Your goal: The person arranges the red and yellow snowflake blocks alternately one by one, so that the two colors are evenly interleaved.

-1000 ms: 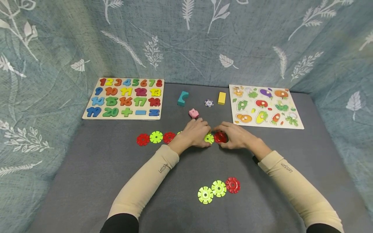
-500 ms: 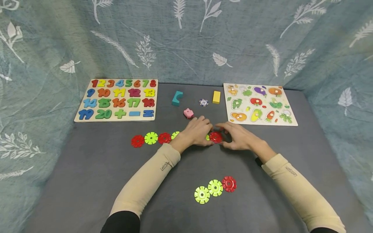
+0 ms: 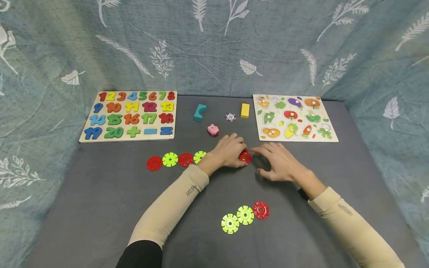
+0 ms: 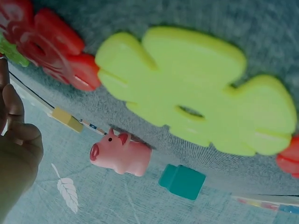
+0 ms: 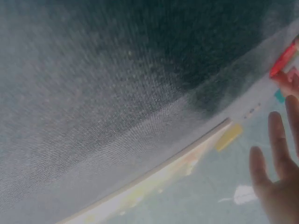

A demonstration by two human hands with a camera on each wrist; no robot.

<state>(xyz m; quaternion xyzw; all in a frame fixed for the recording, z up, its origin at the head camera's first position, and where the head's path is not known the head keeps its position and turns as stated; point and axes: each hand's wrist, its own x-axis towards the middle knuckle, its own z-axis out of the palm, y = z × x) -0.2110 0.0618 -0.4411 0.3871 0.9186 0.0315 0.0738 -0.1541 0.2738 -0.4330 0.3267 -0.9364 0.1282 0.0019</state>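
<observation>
My left hand [image 3: 228, 150] lies over the right part of a row of notched plastic discs, its thumb and fingers about the red disc [image 3: 245, 156] at the row's right end. Left of my wrist, a red disc [image 3: 154, 163], a lime disc [image 3: 169, 159], another red disc [image 3: 186, 159] and a partly covered lime disc [image 3: 199, 156] show. The discs between are hidden by the hand in the head view; the left wrist view shows a lime disc [image 4: 187, 93] close up. My right hand [image 3: 279, 162] is just right of the end disc, fingers spread, holding nothing.
Nearer me lie two lime discs [image 3: 230, 223] and a red disc [image 3: 261, 210]. Behind the row are a pink toy pig [image 3: 213, 130], teal block [image 3: 200, 112], poker chip [image 3: 230, 117] and yellow block [image 3: 245, 110], between a number board [image 3: 127, 116] and a vegetable board [image 3: 295, 117].
The right hand has let go of the end red disc and drawn away to the right. That disc now sits closer in between the left thumb and fingers. The view has shifted slightly.
</observation>
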